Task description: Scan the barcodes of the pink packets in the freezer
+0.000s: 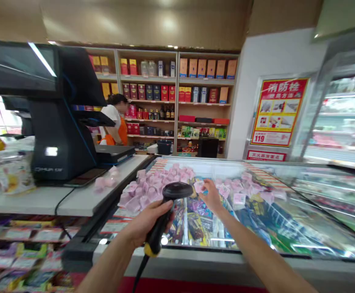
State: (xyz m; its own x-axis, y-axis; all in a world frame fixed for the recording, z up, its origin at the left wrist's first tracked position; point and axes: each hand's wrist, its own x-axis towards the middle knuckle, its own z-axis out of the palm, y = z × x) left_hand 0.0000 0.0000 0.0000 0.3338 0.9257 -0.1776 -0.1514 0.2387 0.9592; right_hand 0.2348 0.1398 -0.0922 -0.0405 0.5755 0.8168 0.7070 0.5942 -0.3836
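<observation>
My left hand (148,219) is wrapped round the handle of a black and yellow barcode scanner (162,219), whose head points right. Between the fingertips of my right hand (211,197) is a small pale pink piece with a barcode label (199,186), close in front of the scanner head. A heap of similar pink pieces (153,185) lies on the freezer's glass top at the left. More pink pieces (240,187) are spread to the right of my right hand, several with white labels showing.
Below the glass, the chest freezer (201,252) holds colourful packs. A checkout terminal (61,110) stands on the white counter (70,203) at left, with a few pink pieces beside it. Farther back, a person in an orange apron (116,122) stands before shelves (177,91) of boxes.
</observation>
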